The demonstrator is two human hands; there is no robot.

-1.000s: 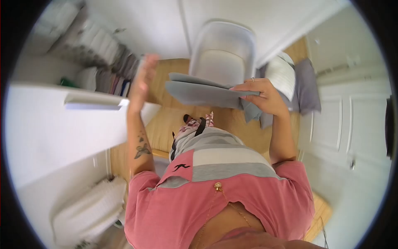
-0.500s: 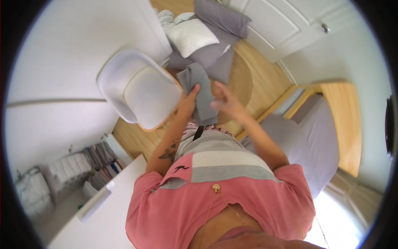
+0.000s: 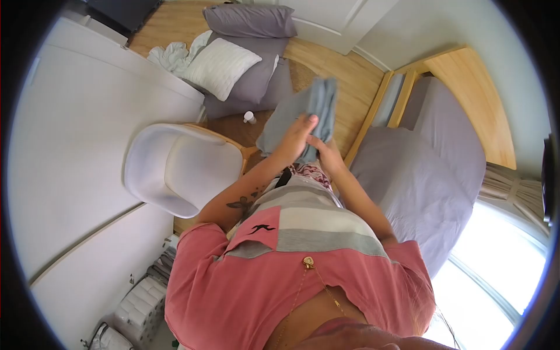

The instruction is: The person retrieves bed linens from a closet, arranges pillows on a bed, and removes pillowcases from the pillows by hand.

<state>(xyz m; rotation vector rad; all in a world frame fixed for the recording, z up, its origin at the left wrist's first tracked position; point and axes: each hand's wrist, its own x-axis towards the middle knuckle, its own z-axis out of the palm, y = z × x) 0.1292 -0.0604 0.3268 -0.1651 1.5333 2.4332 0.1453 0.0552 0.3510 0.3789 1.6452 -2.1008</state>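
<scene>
Your left hand (image 3: 297, 139) and right hand (image 3: 328, 155) have their fingers clamped on the folded grey cloth (image 3: 294, 109), between chair (image 3: 201, 164) and bed (image 3: 408, 175). It looks light, soft and floppy; best gripped by its layered edges.

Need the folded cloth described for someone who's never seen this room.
Start between the white chair and the bed. There, out in front of the wearer's body, the left hand and right hand hold the folded cloth. It is blue-grey, unlike the white pillow and purplish-grey bolster beyond.
</scene>
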